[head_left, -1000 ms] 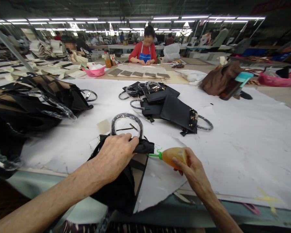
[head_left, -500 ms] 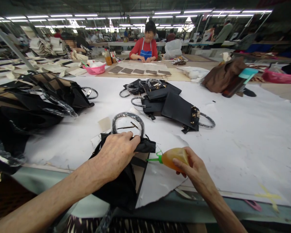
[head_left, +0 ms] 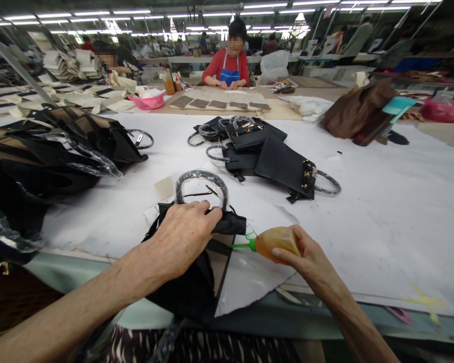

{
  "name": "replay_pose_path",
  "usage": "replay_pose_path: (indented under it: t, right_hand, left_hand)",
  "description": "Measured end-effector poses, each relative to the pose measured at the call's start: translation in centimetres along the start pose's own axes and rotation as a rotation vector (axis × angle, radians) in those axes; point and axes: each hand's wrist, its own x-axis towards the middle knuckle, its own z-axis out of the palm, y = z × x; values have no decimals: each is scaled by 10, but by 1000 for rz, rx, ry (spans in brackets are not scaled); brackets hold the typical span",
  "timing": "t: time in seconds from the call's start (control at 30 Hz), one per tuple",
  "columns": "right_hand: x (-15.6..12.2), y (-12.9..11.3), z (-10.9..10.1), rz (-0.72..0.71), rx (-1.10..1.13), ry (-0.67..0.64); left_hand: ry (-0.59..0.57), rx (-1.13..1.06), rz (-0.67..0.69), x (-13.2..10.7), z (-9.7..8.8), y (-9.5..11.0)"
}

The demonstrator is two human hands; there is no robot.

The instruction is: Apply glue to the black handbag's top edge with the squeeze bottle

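Note:
My left hand (head_left: 191, 229) is closed on the top edge of a black handbag (head_left: 187, 292) at the table's front edge, its fingertips partly hidden. The bag's round handle (head_left: 202, 174), wrapped in clear plastic, stands up just beyond my fingers. In my right hand (head_left: 306, 254) is a squeeze bottle (head_left: 276, 244) of amber liquid, tipped on its side. Its thin green nozzle (head_left: 242, 245) points left, with the tip at the beige and dark edge of the bag; whether it touches cannot be made out.
Black bag pieces (head_left: 283, 164) with plastic-wrapped handles lie beyond my hands. A heap of black bags (head_left: 60, 156) fills the left. A brown bundle (head_left: 357, 108) sits at the back right. Across the white-covered table (head_left: 378, 227), a person in red (head_left: 227, 65) works near a pink basin (head_left: 147, 102).
The view has tilted and shifted slightly. My left hand keeps its hold on the handbag, and the bottle stays in my right hand with its nozzle at the bag's edge.

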Motion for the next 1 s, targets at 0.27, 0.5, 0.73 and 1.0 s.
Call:
replay_pose_path:
  t: [0.27,0.5,0.73,1.0]
  right_hand:
    - [-14,-9,2,4,16,28]
    - [-22,-12,7,14,-2,51]
    - [-11,-4,10,-36,-42,169]
    - [-15,-8,8,-15,-43,146]
  left_hand:
    - [-12,6,4,-1,-2,1]
    - [8,-4,19,-2,2,0]
    - [19,-2,27,-2,3,0]
    - [15,-2,24,-2,2,-1]
